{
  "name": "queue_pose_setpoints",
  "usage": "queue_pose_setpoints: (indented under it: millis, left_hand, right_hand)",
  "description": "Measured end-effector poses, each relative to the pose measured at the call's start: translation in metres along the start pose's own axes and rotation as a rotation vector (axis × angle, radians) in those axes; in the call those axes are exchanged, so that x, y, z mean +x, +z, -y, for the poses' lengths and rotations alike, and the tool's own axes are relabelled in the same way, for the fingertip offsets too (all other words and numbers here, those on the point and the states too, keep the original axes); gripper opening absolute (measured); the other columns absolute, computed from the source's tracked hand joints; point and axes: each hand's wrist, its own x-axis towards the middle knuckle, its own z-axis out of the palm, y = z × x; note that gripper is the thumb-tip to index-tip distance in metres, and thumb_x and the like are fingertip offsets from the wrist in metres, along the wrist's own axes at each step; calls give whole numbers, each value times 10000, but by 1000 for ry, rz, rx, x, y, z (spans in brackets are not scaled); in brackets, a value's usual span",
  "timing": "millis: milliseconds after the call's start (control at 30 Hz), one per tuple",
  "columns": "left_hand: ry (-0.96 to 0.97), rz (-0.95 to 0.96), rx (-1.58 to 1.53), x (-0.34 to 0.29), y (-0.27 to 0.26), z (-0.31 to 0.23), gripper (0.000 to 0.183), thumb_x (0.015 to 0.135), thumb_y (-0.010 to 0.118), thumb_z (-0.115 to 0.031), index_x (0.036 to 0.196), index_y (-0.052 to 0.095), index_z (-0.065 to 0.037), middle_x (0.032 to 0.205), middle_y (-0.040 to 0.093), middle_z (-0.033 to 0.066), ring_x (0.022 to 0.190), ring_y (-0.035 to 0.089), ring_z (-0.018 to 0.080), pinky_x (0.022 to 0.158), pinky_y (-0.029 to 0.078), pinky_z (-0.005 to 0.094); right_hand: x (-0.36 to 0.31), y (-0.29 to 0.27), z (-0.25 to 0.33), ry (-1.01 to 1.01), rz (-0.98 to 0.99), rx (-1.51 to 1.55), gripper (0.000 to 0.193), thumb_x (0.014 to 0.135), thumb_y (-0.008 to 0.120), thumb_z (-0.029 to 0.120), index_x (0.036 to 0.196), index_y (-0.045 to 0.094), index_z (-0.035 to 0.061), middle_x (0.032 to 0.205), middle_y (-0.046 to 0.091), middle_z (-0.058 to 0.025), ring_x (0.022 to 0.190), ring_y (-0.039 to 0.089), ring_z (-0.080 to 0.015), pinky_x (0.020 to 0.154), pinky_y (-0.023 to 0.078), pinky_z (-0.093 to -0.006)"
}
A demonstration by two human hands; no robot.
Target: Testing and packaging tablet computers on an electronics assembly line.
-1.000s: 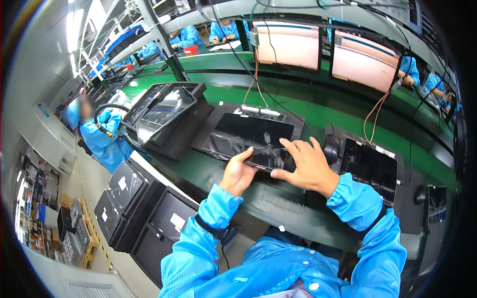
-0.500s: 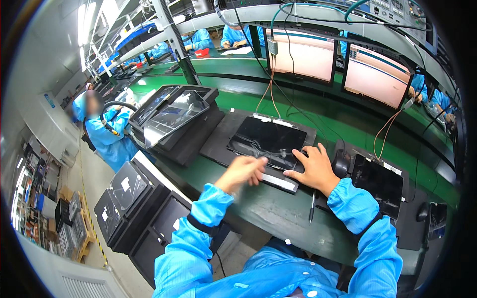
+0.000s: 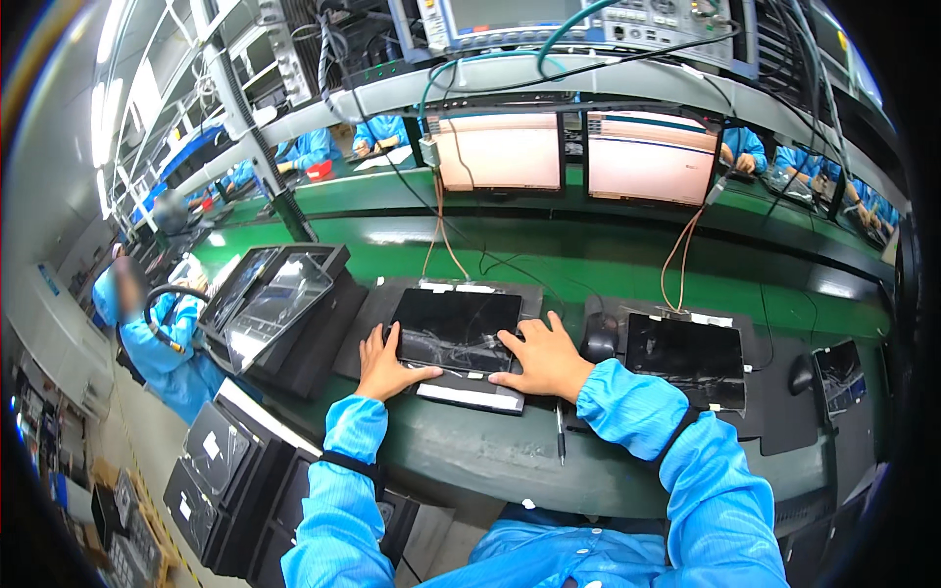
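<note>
A dark, glossy tablet [image 3: 457, 328] lies on a black mat, with white tabs along its far edge. My left hand [image 3: 384, 368] is at its left side, fingers spread and the thumb stretched along the near edge. At the right side, my right hand [image 3: 545, 359] touches the edge with fingers apart and the thumb near the lower corner. Just in front of the tablet sits a dark bar with a white strip [image 3: 470, 395]. A pen [image 3: 561, 436] lies on the bench below my right hand.
A black mouse [image 3: 600, 336] and a second tablet [image 3: 684, 359] are to the right. Two monitors [image 3: 498, 152] stand behind, thin cables hanging before them. Black trays with clear-covered panels [image 3: 279, 306] stand at the left, near a person in blue [image 3: 162, 343].
My left hand has moved from in front of the tablet to its left edge, its fingers spreading. My right hand stays at the right edge. The whole view has shifted and levelled.
</note>
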Motion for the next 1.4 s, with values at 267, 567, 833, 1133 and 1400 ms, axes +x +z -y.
queue_pose_setpoints:
  millis: [267, 567, 833, 1133, 1400]
  left_hand:
    - [22, -37, -6, -4, 1, -3, 1247, 596, 824, -732, 1543, 384, -51, 1588, 280, 297, 1502, 226, 427, 1242, 105, 524]
    - [106, -213, 59, -3, 21, 2, 1046, 674, 852, -585, 1483, 475, -41, 1532, 382, 286, 1379, 369, 462, 1167, 301, 511]
    - [304, -270, 0, -2, 10, 1, 1000, 620, 867, -605, 1354, 566, 5, 1384, 516, 287, 1263, 495, 439, 1081, 377, 488]
    - [65, -103, 60, -7, 11, 3, 1215, 621, 798, -752, 1532, 409, -47, 1586, 288, 282, 1452, 260, 493, 1218, 191, 535]
    - [2, -39, 65, -12, 3, -1, 1257, 649, 756, -787, 1567, 332, -40, 1606, 239, 300, 1508, 185, 463, 1243, 96, 532]
  right_hand:
    - [-19, -19, 2, 25, -25, -2, 845, 886, 580, 673, 1446, 507, 45, 1401, 499, -264, 1373, 421, -416, 1157, 230, -646]
    - [-224, -91, -59, 219, -206, -1, 761, 838, 747, 503, 1400, 531, 36, 1419, 514, -198, 1383, 441, -376, 1162, 293, -586]
    - [-278, -73, -73, 227, -188, -136, 777, 743, 819, 406, 1380, 555, 49, 1444, 506, -204, 1401, 427, -393, 1179, 277, -585]
    - [-287, -69, -64, 349, -142, -89, 805, 683, 826, 222, 1405, 528, 27, 1520, 434, -204, 1446, 362, -403, 1220, 223, -570]
    - [-286, -68, -64, 367, -116, -82, 802, 672, 816, 152, 1401, 514, 7, 1533, 410, -219, 1460, 338, -416, 1227, 213, -569]
